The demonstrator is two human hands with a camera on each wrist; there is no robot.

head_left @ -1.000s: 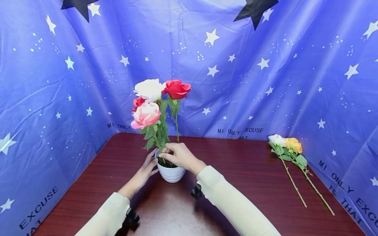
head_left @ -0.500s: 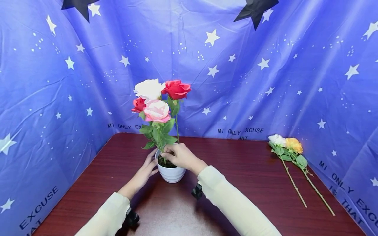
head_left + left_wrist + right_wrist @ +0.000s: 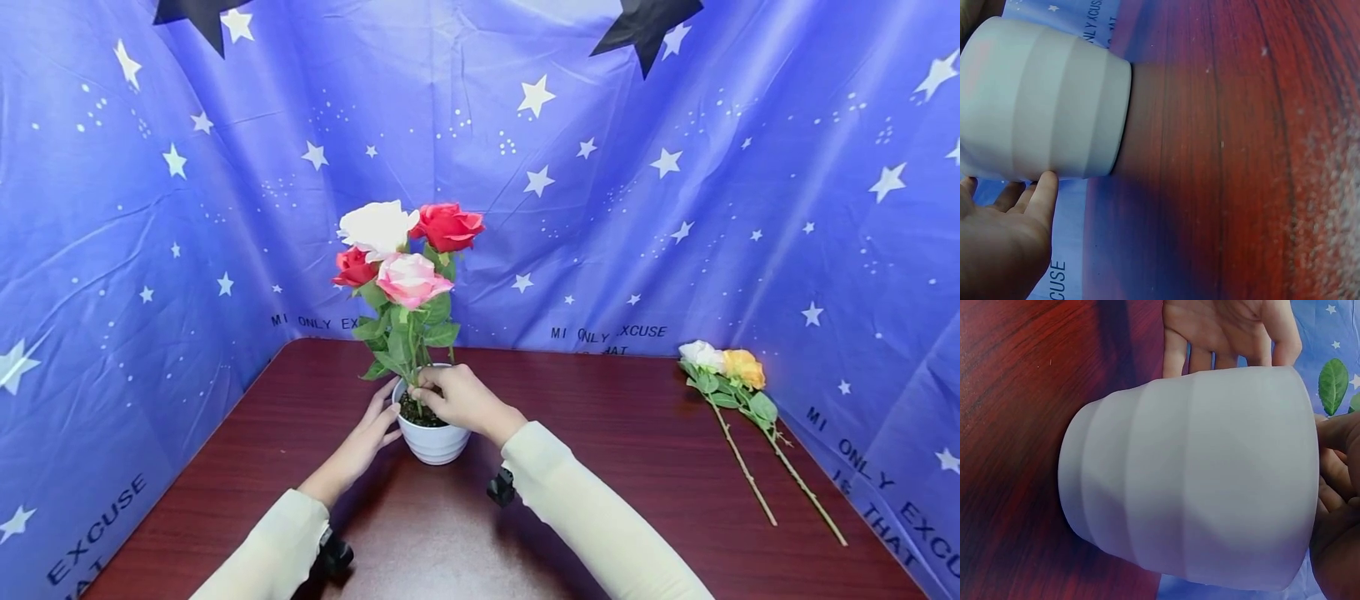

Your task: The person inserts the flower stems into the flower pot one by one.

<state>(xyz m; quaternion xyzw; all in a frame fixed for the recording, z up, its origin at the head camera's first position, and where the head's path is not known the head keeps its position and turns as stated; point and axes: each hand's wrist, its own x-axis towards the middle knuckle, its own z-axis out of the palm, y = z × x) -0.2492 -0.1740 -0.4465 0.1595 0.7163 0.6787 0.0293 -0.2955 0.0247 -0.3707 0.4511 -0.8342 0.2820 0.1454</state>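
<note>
In the head view a white ribbed flowerpot (image 3: 435,446) with dark filling stands upright on the table. A pink-and-white rose (image 3: 414,281) rises from it, and my right hand (image 3: 465,404) pinches its stem low, just above the filling. Behind it in the pot are a white rose (image 3: 378,227), a red rose (image 3: 448,227) and a lower red rose (image 3: 354,267). My left hand (image 3: 363,437) rests against the pot's left side, its fairly straight fingertips (image 3: 1047,181) touching the wall in the left wrist view. Stem ends are hidden in the pot.
A white rose (image 3: 703,357) and a yellow-orange rose (image 3: 744,368) lie on the right side of the dark red table (image 3: 585,433). Blue star-printed cloth (image 3: 480,125) hangs round the back and sides.
The pink rose's bloom has swung to the right and turned, between the white and red roses. My right hand keeps its pinch low on the stem; my left hand has stayed at the pot.
</note>
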